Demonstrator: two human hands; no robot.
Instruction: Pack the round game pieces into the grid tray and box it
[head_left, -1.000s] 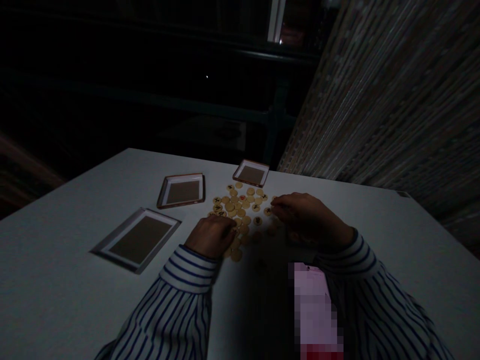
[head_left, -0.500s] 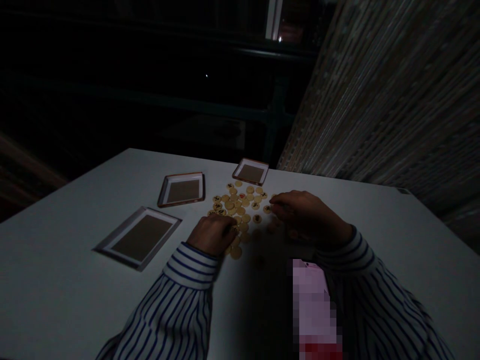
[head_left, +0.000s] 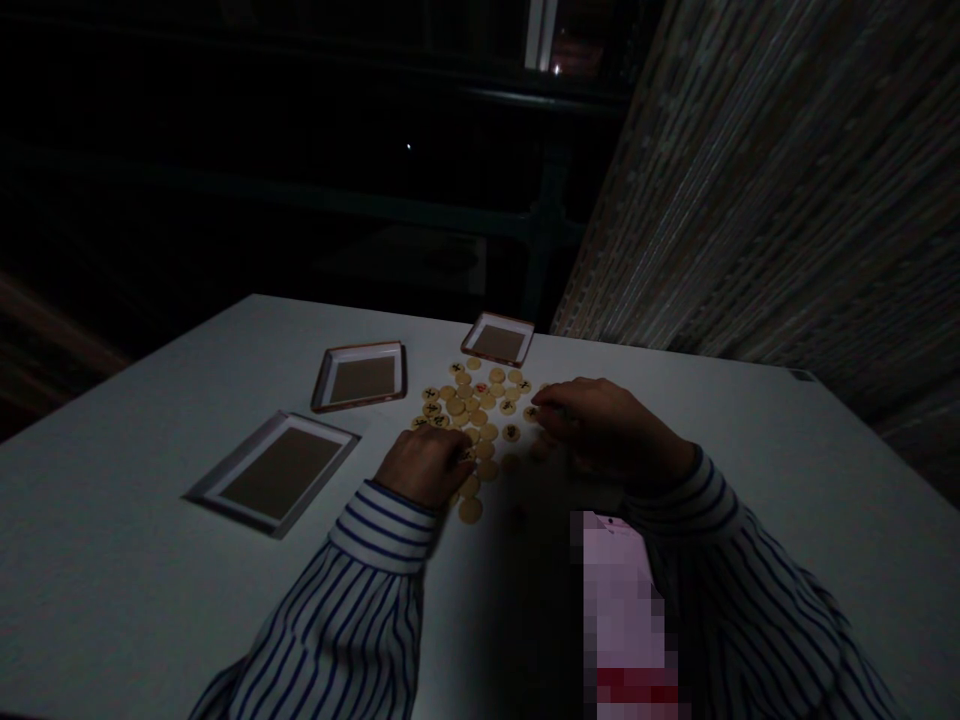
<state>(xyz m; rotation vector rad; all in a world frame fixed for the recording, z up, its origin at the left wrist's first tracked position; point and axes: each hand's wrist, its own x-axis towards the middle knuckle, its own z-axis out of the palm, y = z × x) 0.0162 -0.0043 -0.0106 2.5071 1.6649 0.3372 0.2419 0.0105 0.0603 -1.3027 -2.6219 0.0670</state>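
Observation:
Several round yellow game discs (head_left: 480,415), some with dark marks, lie spread on a white table (head_left: 112,560). My left hand (head_left: 421,467) rests knuckles-up at the near left edge of the spread, fingers curled down onto discs there. My right hand (head_left: 604,425) lies at the right side, its fingertips pinched together over a disc (head_left: 531,413). Both arms wear striped sleeves. What either hand grips, if anything, is hidden in the dim light.
Three shallow trays stand to the left and behind the discs: a white-rimmed tray (head_left: 276,473), a brown-rimmed tray (head_left: 361,377) and a small tray (head_left: 499,341). A brick wall (head_left: 765,200) rises on the right. The room behind is dark.
Both hands have stayed over the discs, shifting only slightly; the view has drifted a little.

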